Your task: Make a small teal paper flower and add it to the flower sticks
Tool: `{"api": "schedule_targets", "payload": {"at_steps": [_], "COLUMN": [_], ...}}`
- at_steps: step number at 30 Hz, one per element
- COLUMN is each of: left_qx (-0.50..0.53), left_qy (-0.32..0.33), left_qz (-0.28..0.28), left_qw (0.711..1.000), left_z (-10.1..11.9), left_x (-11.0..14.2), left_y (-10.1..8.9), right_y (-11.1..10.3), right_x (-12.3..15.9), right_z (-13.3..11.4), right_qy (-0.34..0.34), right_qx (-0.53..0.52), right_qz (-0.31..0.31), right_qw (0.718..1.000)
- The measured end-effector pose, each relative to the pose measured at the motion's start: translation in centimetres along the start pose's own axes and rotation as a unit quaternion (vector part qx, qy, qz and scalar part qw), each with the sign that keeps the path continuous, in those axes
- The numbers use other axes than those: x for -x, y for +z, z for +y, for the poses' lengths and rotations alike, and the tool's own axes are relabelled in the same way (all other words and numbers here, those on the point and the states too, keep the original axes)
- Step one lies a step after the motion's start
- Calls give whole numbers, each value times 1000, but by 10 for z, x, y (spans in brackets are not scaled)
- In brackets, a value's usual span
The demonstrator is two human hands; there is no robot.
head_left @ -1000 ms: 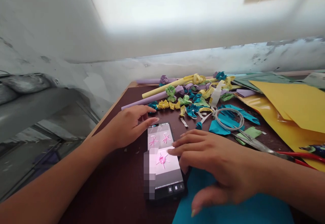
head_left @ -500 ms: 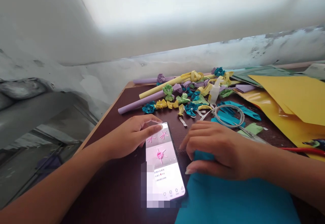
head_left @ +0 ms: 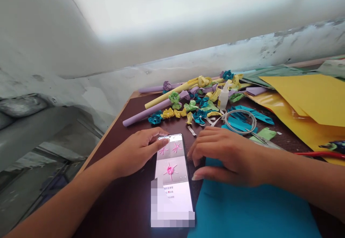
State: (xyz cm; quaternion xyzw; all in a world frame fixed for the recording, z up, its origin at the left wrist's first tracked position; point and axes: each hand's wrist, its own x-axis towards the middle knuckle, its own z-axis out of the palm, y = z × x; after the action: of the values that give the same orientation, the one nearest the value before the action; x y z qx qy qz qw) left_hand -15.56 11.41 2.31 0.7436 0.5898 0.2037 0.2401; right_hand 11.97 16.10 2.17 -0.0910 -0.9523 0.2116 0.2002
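Note:
A lit smartphone (head_left: 172, 169) lies on the dark table, its screen showing pink folded-paper pictures; the lower part is pixelated. My left hand (head_left: 142, 150) is closed on its upper left corner, thumb over the screen and index finger along the top edge. To the right of the phone, my right hand (head_left: 223, 155) rests on a sheet of blue paper (head_left: 250, 209). Its fingers are loosely bent, the thumb stands apart from them, and I see nothing held in it.
Beyond my hands are purple paper tubes (head_left: 145, 112), a yellow tube (head_left: 161, 100), crumpled paper flowers (head_left: 175, 99) and a glue bottle (head_left: 223, 97). A tape roll (head_left: 254, 123) lies near scissors (head_left: 259, 138). Yellow sheets (head_left: 309, 97) lie at right, by a red-handled tool (head_left: 318, 154).
The smartphone has turned slightly and now lies straighter, with my left hand still at its upper corner. My right hand has barely moved. The whole view has shifted a little.

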Motion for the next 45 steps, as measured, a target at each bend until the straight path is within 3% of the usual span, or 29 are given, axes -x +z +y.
{"api": "schedule_targets", "payload": {"at_steps": [4,7,10,13,17,22,27,31,33,36,38,42,45], "left_qx": [-4,-10,-76,-135,-138,-160,-179,-192,-205,-223,-232,-233,-221], "left_qy": [-25,-30,-27,-22,-35,-35,-15,-14,-11,-3,7,14,15], "left_qz": [-10,-7,48,115,165,199,215,221,223,223,229,236,224], "left_qw": [1000,999,996,984,976,966,960,956,953,949,945,943,949], "left_z": [-3,-3,-4,-6,-12,-17,-21,-27,-29,-28,-26,-27,-30], "left_x": [0,0,0,-2,-4,-6,-9,-11,-10,-10,-9,-9,-10], "left_y": [-1,-4,-7,-11,-14,-14,-13,-14,-16,-17,-17,-14,-13], "right_y": [2,2,-3,-12,-20,-35,-63,-90,-103,-111,-106,-81,-74], "right_x": [-1,-2,-2,1,5,5,7,18,25,30,28,17,17], "right_z": [2,5,9,16,29,32,21,30,38,53,62,77,80], "right_qy": [14,66,142,198,239,234,275,334,347,321,286,250,238], "right_qx": [31,148,323,413,388,342,427,449,424,336,282,253,239], "right_qz": [25,70,94,55,0,-63,-35,-33,-42,-34,-13,-14,-29], "right_qw": [999,984,931,887,890,908,861,828,835,885,916,934,941]}}
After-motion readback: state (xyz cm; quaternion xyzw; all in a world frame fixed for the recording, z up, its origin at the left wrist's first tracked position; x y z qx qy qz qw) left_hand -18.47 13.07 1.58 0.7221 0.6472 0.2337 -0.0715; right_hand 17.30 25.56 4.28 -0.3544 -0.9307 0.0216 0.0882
